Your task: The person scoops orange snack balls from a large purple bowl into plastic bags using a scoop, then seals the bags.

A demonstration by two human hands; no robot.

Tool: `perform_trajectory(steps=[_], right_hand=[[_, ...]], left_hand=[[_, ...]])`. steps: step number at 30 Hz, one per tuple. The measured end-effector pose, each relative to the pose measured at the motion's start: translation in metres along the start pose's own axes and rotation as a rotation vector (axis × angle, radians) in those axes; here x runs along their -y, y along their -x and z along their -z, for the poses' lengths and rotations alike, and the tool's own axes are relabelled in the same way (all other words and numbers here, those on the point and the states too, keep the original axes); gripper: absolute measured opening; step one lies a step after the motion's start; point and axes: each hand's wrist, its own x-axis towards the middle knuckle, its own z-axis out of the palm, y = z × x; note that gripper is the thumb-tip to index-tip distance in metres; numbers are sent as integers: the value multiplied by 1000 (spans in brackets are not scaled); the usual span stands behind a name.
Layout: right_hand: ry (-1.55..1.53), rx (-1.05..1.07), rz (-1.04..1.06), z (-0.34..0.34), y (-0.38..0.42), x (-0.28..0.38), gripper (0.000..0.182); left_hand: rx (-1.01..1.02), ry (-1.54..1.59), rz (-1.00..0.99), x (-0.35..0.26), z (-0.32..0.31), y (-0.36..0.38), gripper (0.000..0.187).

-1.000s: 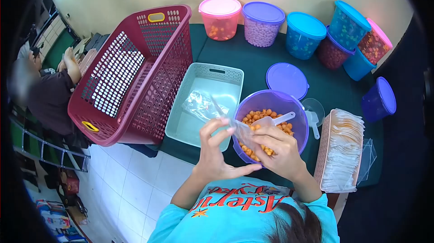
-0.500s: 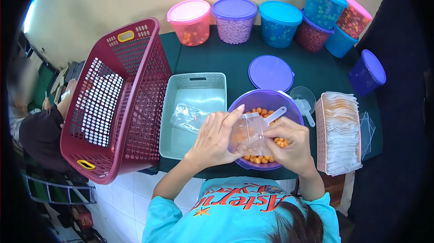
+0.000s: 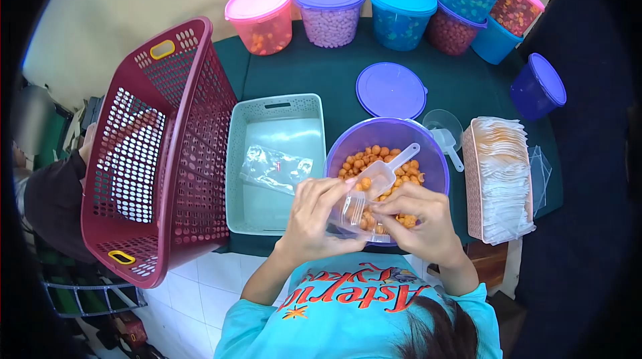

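My left hand (image 3: pixel 313 215) and my right hand (image 3: pixel 424 217) are both closed on a small clear plastic bag (image 3: pixel 353 210) over the near side of a purple tub (image 3: pixel 441 165). Some round orange snacks show through the bag. My left hand grips its left side, while my right fingers pinch its right side. In the tub lie many orange snack balls (image 3: pixel 364 158). A clear scoop (image 3: pixel 380 176) rests on them just beyond the bag, its handle pointing up and right. Part of the tub's near rim is hidden by my hands.
Left of the tub, a pale green tray (image 3: pixel 241 205) holds a clear plastic packet (image 3: pixel 274 168). A maroon basket (image 3: pixel 194 152) stands further left, with a person's dark sleeve (image 3: pixel 57 205) beyond. At right, a pink basket (image 3: pixel 472 192) holds stacked packets. A purple lid (image 3: pixel 391 89) and lidded tubs (image 3: pixel 331 15) lie behind.
My hands have lowered the bag toward my body and tilted it, uncovering more of the scoop and snacks in the tub. The whole view has shifted slightly.
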Motion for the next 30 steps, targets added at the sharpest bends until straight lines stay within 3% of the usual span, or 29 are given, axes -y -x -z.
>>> perform_trajectory(steps=[2, 4, 5, 7, 8, 10, 14, 17, 18, 22, 24, 27, 30], right_hand=[[-63, 22, -17, 5, -3, -6, 10], [-222, 179, -65, 13, -8, -18, 8], [-270, 184, -68, 19, -15, -26, 14], [36, 170, 12, 25, -31, -49, 21], [33, 179, 16, 26, -34, -62, 21], [650, 587, 8, 27, -38, -86, 32], [731, 717, 43, 17, -42, -110, 51], [777, 845, -46, 20, -52, -108, 53], [793, 899, -62, 20, -55, -103, 46], [715, 826, 29, 13, -47, -116, 31], [851, 582, 205, 9, -45, -120, 23], [928, 479, 281, 1, -54, -114, 20], [901, 493, 313, -7, -56, -120, 18]], left_hand=[[-43, -7, 39, -5, -1, 3, 79], [-107, -1, 88, -5, -1, 9, 73], [-116, -6, 96, -5, -1, 13, 73], [-169, -7, 205, -5, 1, 23, 75], [-175, -13, 212, -4, 1, 31, 75], [-161, 62, 328, -3, -2, 43, 78], [-166, 61, 417, -9, -2, 53, 79], [-138, 100, 485, -12, -2, 61, 81], [-141, 113, 497, -12, -3, 62, 82], [-136, 149, 539, -14, -8, 69, 85], [-128, 154, 550, -16, -10, 69, 85], [-86, 169, 564, -18, -11, 66, 85], [-38, 201, 555, -16, -13, 65, 84]])
